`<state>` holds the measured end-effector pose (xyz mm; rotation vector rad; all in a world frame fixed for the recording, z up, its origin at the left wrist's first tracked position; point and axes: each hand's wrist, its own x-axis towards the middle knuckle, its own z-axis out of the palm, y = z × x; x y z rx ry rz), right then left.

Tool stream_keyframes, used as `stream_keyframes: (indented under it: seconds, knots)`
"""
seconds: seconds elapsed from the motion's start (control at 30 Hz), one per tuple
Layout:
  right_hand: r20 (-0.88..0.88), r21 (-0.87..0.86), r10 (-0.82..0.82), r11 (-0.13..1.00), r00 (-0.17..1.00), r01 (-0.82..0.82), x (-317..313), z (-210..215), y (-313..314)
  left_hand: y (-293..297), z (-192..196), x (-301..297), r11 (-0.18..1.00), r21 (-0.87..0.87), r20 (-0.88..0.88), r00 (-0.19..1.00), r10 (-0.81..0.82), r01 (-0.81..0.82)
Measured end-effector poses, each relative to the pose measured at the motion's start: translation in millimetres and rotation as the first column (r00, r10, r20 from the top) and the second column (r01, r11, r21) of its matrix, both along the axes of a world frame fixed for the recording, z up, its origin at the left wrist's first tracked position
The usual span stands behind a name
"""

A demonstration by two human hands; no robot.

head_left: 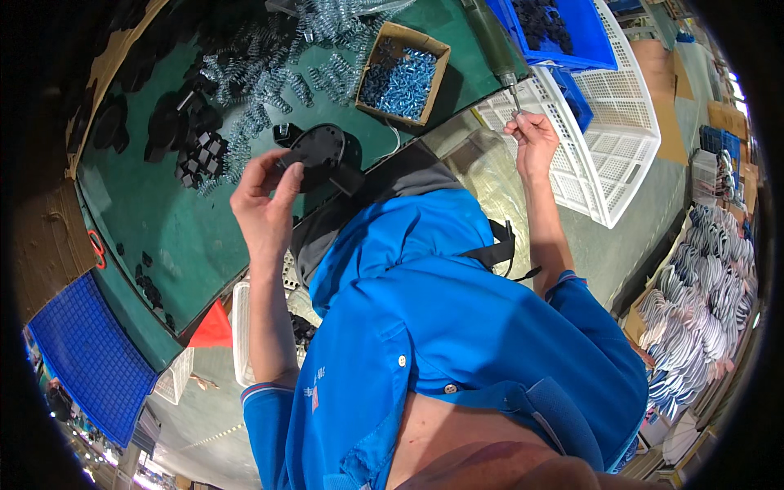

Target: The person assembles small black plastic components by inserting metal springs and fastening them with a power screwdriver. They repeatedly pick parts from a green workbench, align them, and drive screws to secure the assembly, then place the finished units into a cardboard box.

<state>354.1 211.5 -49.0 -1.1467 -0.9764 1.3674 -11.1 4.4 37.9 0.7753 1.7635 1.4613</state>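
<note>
My left hand grips a black plastic part with a round, hollow end, thumb and fingers closed on its near left side over the table. On the right, a green electric screwdriver points down with its thin metal bit. My right hand pinches the lower tip of that bit. Whether a screw sits between those fingertips is too small to tell. A cardboard box of silvery-blue and dark screws stands between the two hands. Just beyond the black part lies a small black piece.
Metal springs are heaped across the green table, beside black blocks and round black parts. A blue bin and a white perforated crate stand at right. Red-handled scissors lie at the left edge.
</note>
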Motion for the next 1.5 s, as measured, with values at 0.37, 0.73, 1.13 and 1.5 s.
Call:
stream_keyframes:
  seconds: [0.37,0.73,1.13,1.5]
  knots:
    - [0.742,0.364,-0.201,0.922,0.640,-0.132,-7,44,12,11,13,45,0.983,0.133,-0.363,0.929,-0.071,0.128]
    - [0.565,0.145,0.759,0.296,0.324,-0.944,-203,120,-64,4,4,43,0.996,0.088,-0.394,0.919,0.017,0.019]
    - [0.129,-0.126,0.898,0.437,0.422,-0.891,-213,111,-72,2,-1,37,0.992,0.112,-0.499,0.860,0.107,-0.058]
    - [0.394,0.021,0.780,0.521,0.486,-0.853,-238,95,-34,7,-10,24,0.949,0.059,-0.705,0.661,0.259,-0.309]
